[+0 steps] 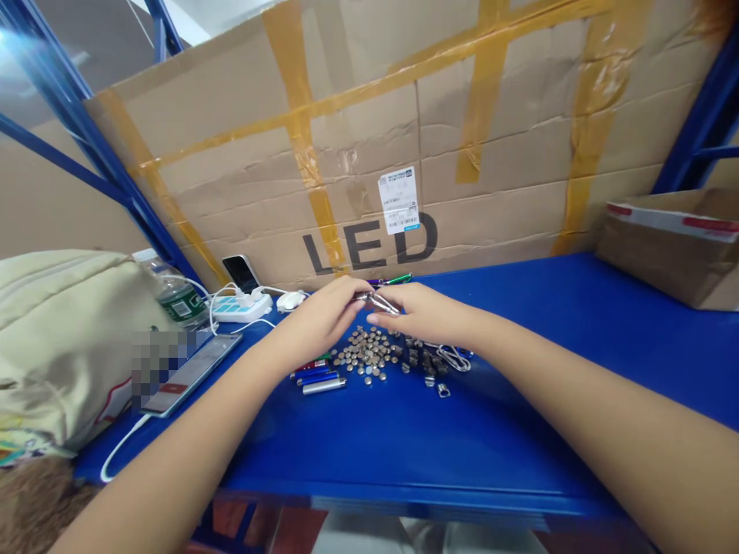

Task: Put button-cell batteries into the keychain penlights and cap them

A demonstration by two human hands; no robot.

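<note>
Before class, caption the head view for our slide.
Left hand and right hand hold a shiny item near small discs.

Single camera, head-worn; from where I stand, it sits above the near edge of the blue tabletop (416, 450). Faces forward and down along both forearms. Left hand (323, 317) and right hand (424, 314) mid-view, within arm's reach. Upright cardboard (375, 131) closes the far side; wearer's lap (363, 535) at bottom edge.
</note>
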